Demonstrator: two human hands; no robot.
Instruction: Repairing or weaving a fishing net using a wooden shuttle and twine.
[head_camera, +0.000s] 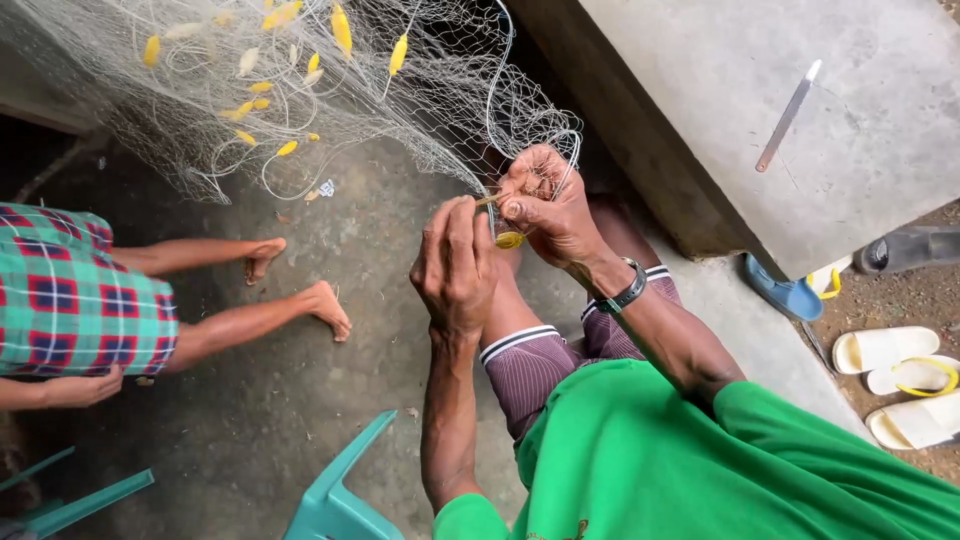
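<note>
Hands at frame centre, working a fishing net that spreads from the fingers toward the upper left. Right hand, the higher and nearer to the mesh, is closed, thumb and forefinger pinching a bunched edge of netting together with a thin tan netting needle. Needle's long axis runs nearly level, its free end pointing left toward the left hand. Left hand sits just beside and below, fingers curled and close together; whether they grip a strand cannot be told. A yellow float hangs directly beneath the right thumb.
</note>
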